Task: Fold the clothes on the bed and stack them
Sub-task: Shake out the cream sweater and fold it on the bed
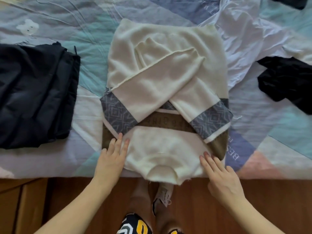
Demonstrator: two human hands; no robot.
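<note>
Two hands work at the near edge of the bed [50, 164], set apart on either side of a cream sweater [168, 68] that lies in the middle of the view, its neck end hanging just over the bed edge at 6 o'clock. The left hand [111, 159] rests flat, fingers straight and slightly spread, on the sweater's shoulder at about 7 o'clock; the right hand [221, 176] does the same at about 5 o'clock, fingertips on the cloth. Neither grips anything, so both look to be pressing and smoothing.

The sleeves [152, 92] are crossed over the body in an X, their grey patterned cuffs-bands [118, 114] ending near 8 and 4 o'clock. Crossing them likely keeps the bundle narrow, so the body can be folded in half without loose ends trailing out. A brown band with lettering [162, 123] shows beneath the crossing.

At 9 o'clock, well apart from the sweater, sits a dark folded garment [35, 97], probably the start of the stack. At 2 o'clock a white shirt [249, 34] lies crumpled, with a black piece of clothing [287, 81] at 3 o'clock, both unfolded. Another dark scrap peeks in at the top right corner.

The likely next step is lifting the neck end toward 12 o'clock; the soft knit may slip, so the sleeves need holding.
</note>
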